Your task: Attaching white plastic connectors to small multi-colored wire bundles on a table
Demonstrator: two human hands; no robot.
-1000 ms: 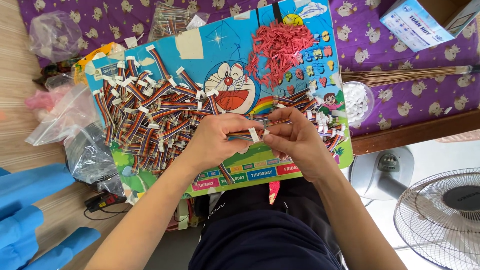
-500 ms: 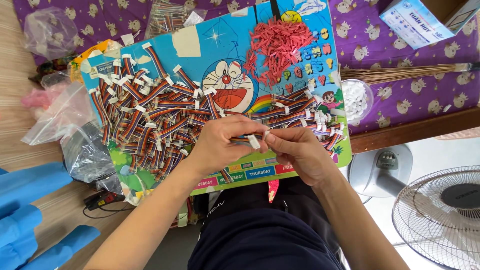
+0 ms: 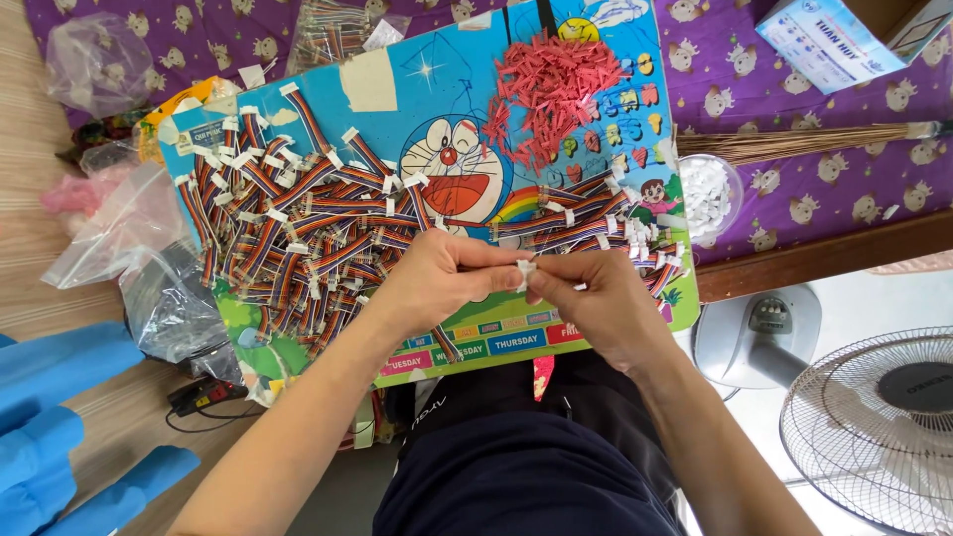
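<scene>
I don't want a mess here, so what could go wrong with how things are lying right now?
The colourful board rests on the lap and overhangs; a knee shift could tip the striped cable pieces and the pile of small red parts off. The left hand and right hand pinch a small white piece that could easily drop.

A small white connector point(image 3: 523, 274) is pinched level between both hands' fingertips above the cartoon board's near edge.

Purple patterned cloth point(image 3: 794, 208), wooden floor point(image 3: 25, 228), white fan point(image 3: 879, 417)
</scene>
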